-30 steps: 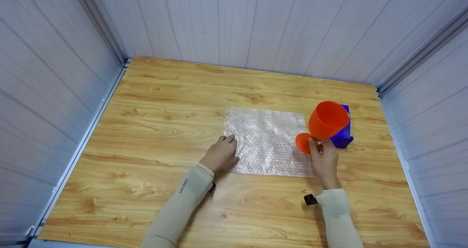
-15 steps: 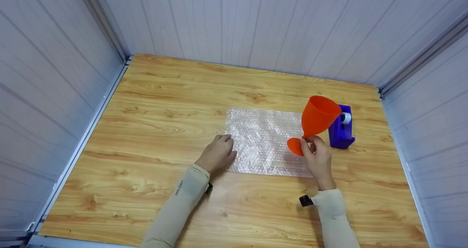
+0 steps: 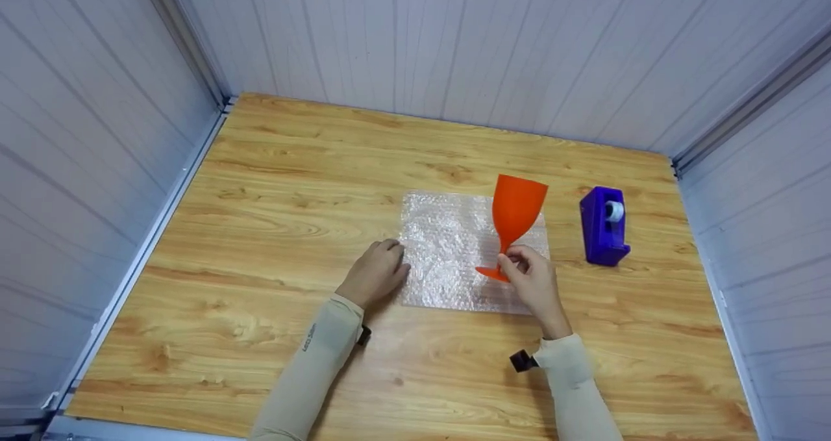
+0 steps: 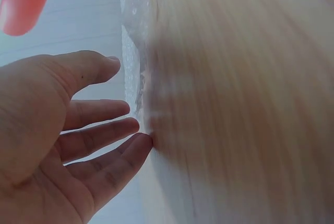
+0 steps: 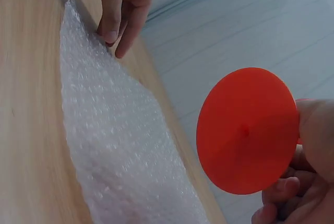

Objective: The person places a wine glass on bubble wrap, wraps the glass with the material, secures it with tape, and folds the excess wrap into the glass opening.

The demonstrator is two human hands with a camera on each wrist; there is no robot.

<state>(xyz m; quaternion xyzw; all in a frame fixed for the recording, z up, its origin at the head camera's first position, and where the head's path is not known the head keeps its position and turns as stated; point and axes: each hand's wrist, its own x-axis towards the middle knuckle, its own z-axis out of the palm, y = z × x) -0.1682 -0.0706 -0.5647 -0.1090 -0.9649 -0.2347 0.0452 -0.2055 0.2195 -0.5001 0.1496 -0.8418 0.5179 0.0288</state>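
My right hand [image 3: 533, 285] pinches the stem of an orange goblet [image 3: 517, 207], holding it nearly upright over the right half of a sheet of bubble wrap [image 3: 441, 252]. In the right wrist view the goblet's round base [image 5: 245, 135] faces the camera, raised above the wrap. At the sheet's left edge is my left hand [image 3: 376, 272]. Its fingers [image 4: 99, 135] are relaxed and slightly bent in the left wrist view, fingertips down at the tabletop beside the wrap, with nothing between them.
A blue tape dispenser [image 3: 604, 226] with a white roll stands right of the wrap. The wood-grain table [image 3: 260, 201] is enclosed by pale panel walls [image 3: 415, 45] at the back and both sides.
My right hand has carried the goblet left from beside the tape dispenser to over the wrap, turning it more upright. My left hand has shifted slightly left, off the sheet's edge.
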